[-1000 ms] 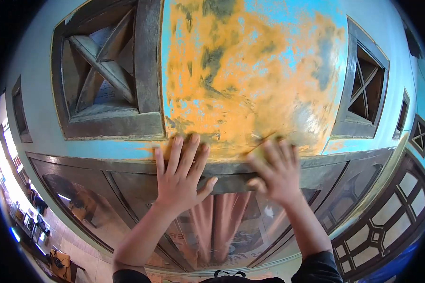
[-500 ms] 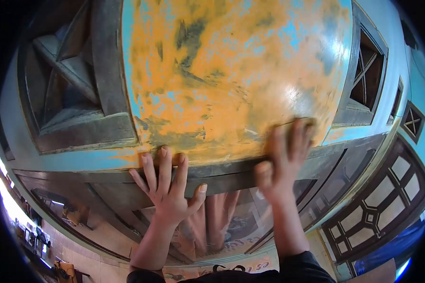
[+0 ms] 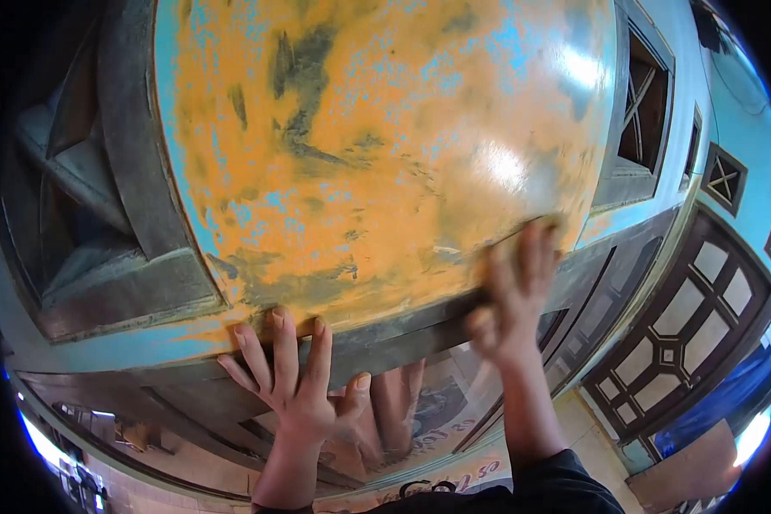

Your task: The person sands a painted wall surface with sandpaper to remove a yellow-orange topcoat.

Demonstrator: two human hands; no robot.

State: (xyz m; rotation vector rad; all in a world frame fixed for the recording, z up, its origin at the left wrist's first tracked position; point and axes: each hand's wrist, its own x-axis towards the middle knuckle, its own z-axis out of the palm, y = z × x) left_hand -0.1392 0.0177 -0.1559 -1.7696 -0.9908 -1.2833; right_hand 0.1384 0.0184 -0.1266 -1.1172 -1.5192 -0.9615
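Observation:
In front of me rises a wall panel (image 3: pixel 377 197) of worn orange paint, with blue patches and dark filler smears. Against its lower right part, my right hand (image 3: pixel 518 287) presses a dark flat pad (image 3: pixel 550 224), possibly sandpaper. The fingers cover most of the pad, and motion smears them. My left hand (image 3: pixel 298 385) is open, fingers spread, resting on the dark wooden frame (image 3: pixel 403 325) along the panel's lower edge. Nothing is in it.
Wooden vent frames with crossed slats flank the panel, one on the left (image 3: pixel 77 180) and one on the right (image 3: pixel 642 103). Below is a glass pane with a curtain (image 3: pixel 394 411) behind it. A dark panelled door (image 3: pixel 677 317) stands at right.
My view has turned and shifted, so the panel sits further left and lower. My right hand remains on the panel with the pad. The left stays spread on the lower frame.

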